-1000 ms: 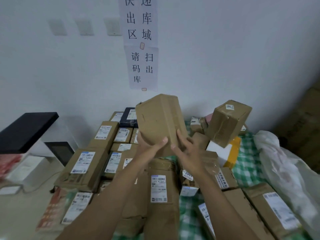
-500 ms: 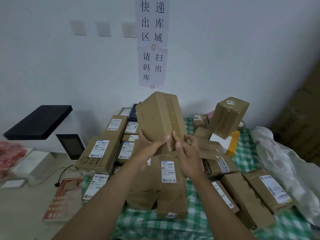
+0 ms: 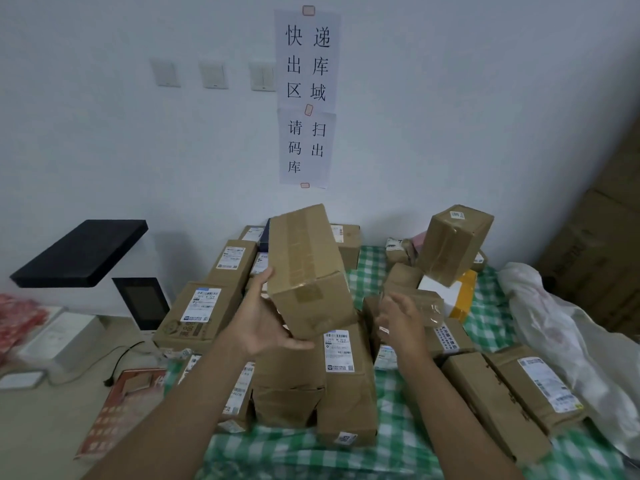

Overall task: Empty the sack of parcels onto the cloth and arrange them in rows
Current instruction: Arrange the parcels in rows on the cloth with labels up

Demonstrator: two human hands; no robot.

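Observation:
A long brown cardboard parcel (image 3: pixel 308 268) is raised above the pile, tilted with its near end low. My left hand (image 3: pixel 266 317) holds it from the left and underneath, thumb up its side, fingers under the near end. My right hand (image 3: pixel 398 320) hovers just right of the parcel, fingers spread, touching nothing. Below lie several labelled brown parcels (image 3: pixel 339 372) on the green checked cloth (image 3: pixel 287 452). A neat row of parcels (image 3: pixel 204 310) runs along the left. The white sack (image 3: pixel 568 344) lies crumpled at the right.
A tilted box (image 3: pixel 453 244) tops a loose heap by the wall, over a white and orange parcel (image 3: pixel 450 296). A black shelf (image 3: pixel 83 251), a small screen (image 3: pixel 142 303) and a cable (image 3: pixel 121 362) stand left. Large cartons (image 3: pixel 602 244) stack at the far right.
My right hand has come off the raised parcel and moved right. The left hand now carries it alone and the parcel has tipped back toward the wall.

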